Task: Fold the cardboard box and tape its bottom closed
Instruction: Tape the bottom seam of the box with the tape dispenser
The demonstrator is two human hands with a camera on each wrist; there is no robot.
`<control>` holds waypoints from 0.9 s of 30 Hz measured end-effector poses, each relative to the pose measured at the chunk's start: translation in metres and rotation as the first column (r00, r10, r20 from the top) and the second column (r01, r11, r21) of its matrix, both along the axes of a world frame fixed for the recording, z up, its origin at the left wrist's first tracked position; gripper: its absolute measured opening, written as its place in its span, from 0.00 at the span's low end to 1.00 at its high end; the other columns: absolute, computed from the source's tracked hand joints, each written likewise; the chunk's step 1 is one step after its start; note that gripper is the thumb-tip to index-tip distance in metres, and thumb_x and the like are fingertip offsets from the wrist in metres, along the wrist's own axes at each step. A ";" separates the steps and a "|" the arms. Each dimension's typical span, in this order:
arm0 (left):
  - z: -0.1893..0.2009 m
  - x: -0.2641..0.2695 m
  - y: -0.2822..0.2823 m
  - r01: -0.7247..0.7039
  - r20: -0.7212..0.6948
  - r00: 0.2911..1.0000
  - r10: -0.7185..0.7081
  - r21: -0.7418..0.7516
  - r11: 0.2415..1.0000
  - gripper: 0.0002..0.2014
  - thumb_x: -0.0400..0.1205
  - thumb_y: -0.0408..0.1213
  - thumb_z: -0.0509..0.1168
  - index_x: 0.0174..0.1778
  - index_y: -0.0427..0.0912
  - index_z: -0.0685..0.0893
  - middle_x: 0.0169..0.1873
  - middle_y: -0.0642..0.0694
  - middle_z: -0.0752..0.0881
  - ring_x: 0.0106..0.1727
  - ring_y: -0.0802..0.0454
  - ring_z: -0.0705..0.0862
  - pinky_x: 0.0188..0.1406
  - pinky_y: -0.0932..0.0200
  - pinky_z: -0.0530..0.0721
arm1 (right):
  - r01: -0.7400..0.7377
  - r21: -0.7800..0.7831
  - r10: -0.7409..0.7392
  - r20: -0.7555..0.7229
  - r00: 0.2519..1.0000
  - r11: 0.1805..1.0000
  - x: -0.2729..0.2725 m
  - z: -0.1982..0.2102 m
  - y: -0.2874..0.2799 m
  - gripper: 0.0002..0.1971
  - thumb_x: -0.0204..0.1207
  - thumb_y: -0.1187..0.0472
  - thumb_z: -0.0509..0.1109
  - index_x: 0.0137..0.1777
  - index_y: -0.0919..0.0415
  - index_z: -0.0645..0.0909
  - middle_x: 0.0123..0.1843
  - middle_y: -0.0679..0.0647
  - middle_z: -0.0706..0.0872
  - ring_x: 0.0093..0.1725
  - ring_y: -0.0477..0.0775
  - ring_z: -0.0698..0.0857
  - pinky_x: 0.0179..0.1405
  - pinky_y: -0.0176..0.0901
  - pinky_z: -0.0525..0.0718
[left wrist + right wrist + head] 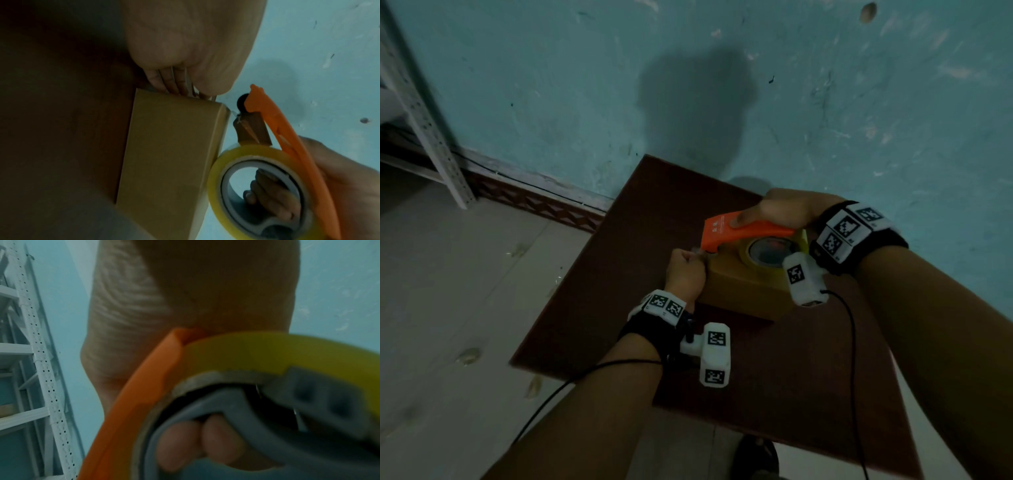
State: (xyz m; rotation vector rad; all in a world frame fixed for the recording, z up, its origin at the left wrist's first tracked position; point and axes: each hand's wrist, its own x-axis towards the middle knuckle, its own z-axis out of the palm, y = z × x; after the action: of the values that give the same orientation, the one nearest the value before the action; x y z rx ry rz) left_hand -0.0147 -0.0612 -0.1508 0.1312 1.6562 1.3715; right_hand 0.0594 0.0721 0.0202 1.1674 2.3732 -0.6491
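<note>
A brown cardboard box lies on a dark brown table. My left hand grips the box's left end at the top corner. In the left wrist view its fingers lie against the end face of the box. My right hand holds an orange tape dispenser over the box top, its nose at the left edge close to my left thumb. The yellowish tape roll sits in the dispenser. Fingers of my right hand curl through the grey core. A short strip of tape runs from the roll toward the box corner.
A teal wall stands right behind the table. A white perforated metal shelf stands at the far left on the pale tiled floor. A dark shoe shows below the table's near edge. Cables hang from both wrists.
</note>
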 end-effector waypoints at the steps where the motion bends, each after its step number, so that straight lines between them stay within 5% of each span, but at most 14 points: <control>1: 0.000 0.001 0.000 -0.005 -0.016 1.000 0.005 -0.001 1.000 0.14 0.93 0.53 0.60 0.65 0.47 0.80 0.60 0.41 0.86 0.61 0.42 0.86 0.69 0.35 0.86 | -0.006 0.005 0.006 -0.001 1.000 1.000 0.000 0.000 0.001 0.23 0.80 0.33 0.73 0.50 0.55 0.85 0.48 0.56 0.91 0.45 0.57 0.89 0.55 0.51 0.84; 7: -0.001 0.006 0.003 -0.056 -0.155 0.987 0.042 -0.086 0.995 0.16 0.92 0.54 0.58 0.68 0.48 0.80 0.70 0.41 0.79 0.60 0.43 0.84 0.56 0.43 0.85 | -0.062 0.052 0.060 0.030 0.998 0.997 -0.004 -0.001 -0.003 0.21 0.83 0.36 0.71 0.45 0.54 0.82 0.44 0.55 0.88 0.41 0.54 0.85 0.46 0.46 0.79; 11: 0.000 0.008 0.004 -0.060 -0.184 0.982 0.042 -0.096 0.994 0.13 0.94 0.51 0.56 0.66 0.48 0.78 0.70 0.41 0.73 0.48 0.49 0.77 0.52 0.46 0.77 | -0.073 0.060 0.071 0.040 0.997 0.996 -0.006 -0.002 -0.003 0.22 0.82 0.35 0.71 0.46 0.55 0.83 0.44 0.55 0.88 0.41 0.54 0.85 0.44 0.46 0.79; 14: 0.002 0.007 0.002 -0.054 -0.189 0.981 0.034 -0.103 0.993 0.12 0.94 0.50 0.56 0.66 0.49 0.78 0.72 0.40 0.74 0.53 0.47 0.79 0.51 0.47 0.77 | -0.076 0.064 0.073 0.044 0.996 0.995 -0.007 -0.003 -0.003 0.22 0.82 0.35 0.72 0.45 0.55 0.83 0.44 0.55 0.88 0.40 0.54 0.85 0.45 0.47 0.79; 18: 0.004 0.008 0.001 -0.061 -0.202 0.979 0.036 -0.120 0.991 0.10 0.94 0.50 0.57 0.64 0.51 0.77 0.71 0.41 0.74 0.48 0.50 0.78 0.50 0.47 0.77 | -0.083 0.065 0.080 0.047 0.996 0.994 -0.007 -0.003 -0.004 0.22 0.82 0.35 0.71 0.46 0.55 0.83 0.44 0.55 0.88 0.41 0.55 0.85 0.46 0.47 0.79; 23: 0.003 -0.002 -0.004 -0.044 -0.146 0.989 0.030 -0.099 0.994 0.18 0.87 0.49 0.70 0.68 0.48 0.75 0.73 0.39 0.78 0.63 0.43 0.83 0.57 0.45 0.86 | -0.079 0.054 0.077 0.047 0.996 0.995 -0.007 -0.002 -0.004 0.22 0.82 0.35 0.71 0.47 0.55 0.83 0.45 0.55 0.88 0.42 0.55 0.85 0.47 0.47 0.79; 27: -0.008 -0.001 -0.006 0.017 -0.332 0.941 -0.065 -0.145 0.989 0.16 0.88 0.39 0.69 0.70 0.42 0.77 0.73 0.37 0.79 0.57 0.46 0.81 0.46 0.53 0.80 | -0.063 0.044 0.062 0.042 0.997 0.997 -0.006 -0.002 -0.005 0.22 0.81 0.35 0.72 0.47 0.56 0.83 0.46 0.56 0.89 0.43 0.56 0.86 0.49 0.48 0.80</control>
State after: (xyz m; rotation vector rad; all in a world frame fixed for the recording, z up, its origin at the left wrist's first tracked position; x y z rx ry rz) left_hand -0.0161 -0.0677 -0.1585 0.3317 2.0166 1.2452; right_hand 0.0533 0.0676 0.0183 1.1094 2.3912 -0.5489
